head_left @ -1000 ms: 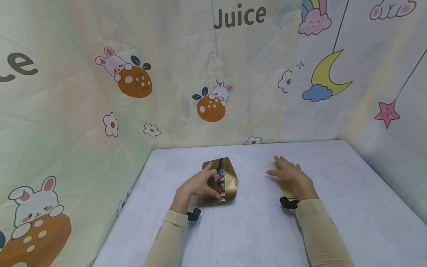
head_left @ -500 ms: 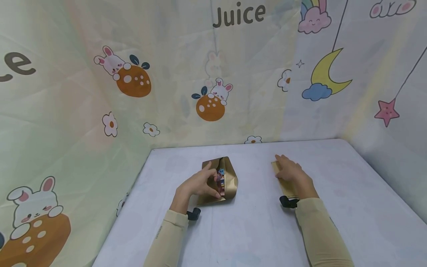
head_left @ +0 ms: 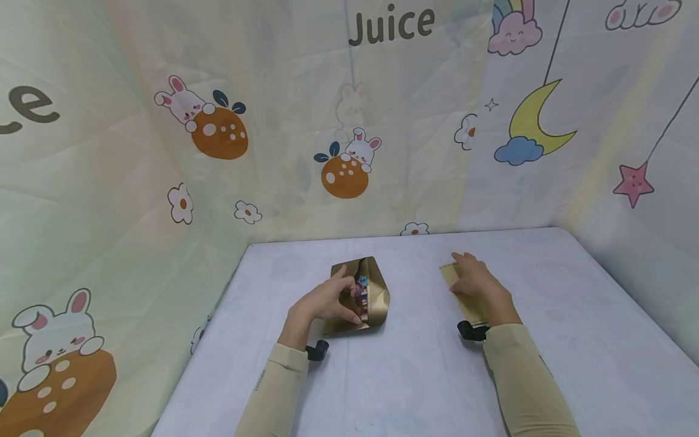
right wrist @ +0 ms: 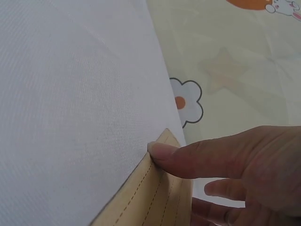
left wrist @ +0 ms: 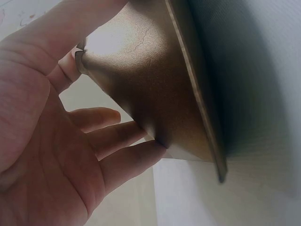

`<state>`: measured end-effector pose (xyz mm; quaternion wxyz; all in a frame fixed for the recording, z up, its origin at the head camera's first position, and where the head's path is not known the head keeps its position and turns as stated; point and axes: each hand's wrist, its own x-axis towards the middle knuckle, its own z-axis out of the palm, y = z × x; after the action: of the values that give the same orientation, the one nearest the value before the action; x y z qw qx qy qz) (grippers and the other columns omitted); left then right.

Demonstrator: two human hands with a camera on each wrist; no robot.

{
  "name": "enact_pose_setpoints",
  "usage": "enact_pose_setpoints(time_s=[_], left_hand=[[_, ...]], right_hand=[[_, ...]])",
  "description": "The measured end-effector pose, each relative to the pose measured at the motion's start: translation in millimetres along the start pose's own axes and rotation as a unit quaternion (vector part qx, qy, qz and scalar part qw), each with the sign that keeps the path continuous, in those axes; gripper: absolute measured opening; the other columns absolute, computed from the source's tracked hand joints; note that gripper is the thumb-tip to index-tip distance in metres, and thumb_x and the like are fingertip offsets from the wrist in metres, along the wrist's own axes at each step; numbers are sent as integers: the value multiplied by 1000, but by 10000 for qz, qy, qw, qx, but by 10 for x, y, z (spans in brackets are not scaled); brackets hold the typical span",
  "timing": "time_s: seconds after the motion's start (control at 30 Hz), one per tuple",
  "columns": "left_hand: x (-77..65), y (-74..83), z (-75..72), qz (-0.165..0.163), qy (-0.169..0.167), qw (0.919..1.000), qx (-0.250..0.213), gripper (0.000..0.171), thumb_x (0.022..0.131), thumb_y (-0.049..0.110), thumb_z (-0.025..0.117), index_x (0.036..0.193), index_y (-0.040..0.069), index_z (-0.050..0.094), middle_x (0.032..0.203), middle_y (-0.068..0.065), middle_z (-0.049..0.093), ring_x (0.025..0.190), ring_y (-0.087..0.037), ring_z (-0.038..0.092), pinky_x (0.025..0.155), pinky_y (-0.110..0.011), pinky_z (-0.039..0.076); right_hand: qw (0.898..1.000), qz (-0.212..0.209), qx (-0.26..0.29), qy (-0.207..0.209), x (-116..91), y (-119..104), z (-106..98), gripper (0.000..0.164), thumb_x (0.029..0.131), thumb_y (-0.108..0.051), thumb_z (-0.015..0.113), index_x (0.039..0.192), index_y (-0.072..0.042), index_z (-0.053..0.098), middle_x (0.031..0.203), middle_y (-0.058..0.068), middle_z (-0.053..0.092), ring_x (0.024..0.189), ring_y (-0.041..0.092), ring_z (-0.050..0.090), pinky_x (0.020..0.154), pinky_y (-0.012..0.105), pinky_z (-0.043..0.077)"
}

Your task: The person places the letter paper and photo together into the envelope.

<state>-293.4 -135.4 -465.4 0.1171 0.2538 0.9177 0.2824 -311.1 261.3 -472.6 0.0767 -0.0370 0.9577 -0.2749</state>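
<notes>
since a second ago my right hand [head_left: 474, 280] has slid back along the flat tan envelope [head_left: 452, 279], baring its far corner; its fingers lie straight on it. my left hand [head_left: 326, 301] grips the open gold pouch [head_left: 377, 294], fingers curled into its mouth, left of the envelope. if my grip slackens, i judge the pouch could tip and spill its small coloured bits. both sit on a pale lilac-clothed bench [head_left: 415, 376], with cartoon bunny and moon cloth walls behind the pouch.
</notes>
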Motion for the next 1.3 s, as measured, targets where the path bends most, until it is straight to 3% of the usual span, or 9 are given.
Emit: enact_pose_setpoints(time_s=[0.23, 0.53, 0.73, 1.1, 1.3], left_hand=[[0, -3, 1, -42, -34, 10000, -44, 53, 69, 43, 97, 98, 27, 55, 175, -17, 10, 152, -45, 35, 108, -53, 46], [0, -6, -2, -41, 15, 10000, -55, 52, 69, 43, 97, 97, 28, 55, 174, -17, 12, 153, -44, 35, 109, -53, 46], [-4, -2, -3, -60, 26, 10000, -59, 52, 69, 42, 97, 97, 28, 55, 175, -17, 13, 153, -44, 35, 110, -53, 45], [-2, -11, 4, -66, 51, 9999, -73, 53, 68, 42, 98, 96, 28, 55, 174, -17, 14, 153, -45, 33, 111, -56, 43], [-4, -8, -2, -49, 29, 10000, -42, 53, 69, 43, 97, 97, 28, 54, 175, -17, 12, 154, -44, 32, 110, -55, 44]], right_hand=[[9996, -170, 222, 24, -24, -5, -3, 80, 87, -4, 77, 156, 4, 37, 159, 35, 35, 140, 52, 39, 114, 67, 33], [9993, -221, 262, 175, 38, -1, 17, 69, 85, -2, 77, 147, 5, 50, 150, 34, 49, 116, 42, 53, 98, 57, 47], [9977, -78, 620, 254, 14, -54, -17, 61, 87, -4, 75, 144, 2, 55, 146, 34, 51, 110, 39, 54, 86, 47, 50], [9971, -194, 556, 474, 29, -46, -19, 57, 88, -5, 76, 141, 5, 58, 148, 33, 52, 118, 41, 55, 95, 53, 49], [9963, -90, 589, 620, 33, -42, -14, 59, 91, -6, 69, 146, 5, 53, 149, 33, 51, 117, 40, 55, 95, 52, 47]])
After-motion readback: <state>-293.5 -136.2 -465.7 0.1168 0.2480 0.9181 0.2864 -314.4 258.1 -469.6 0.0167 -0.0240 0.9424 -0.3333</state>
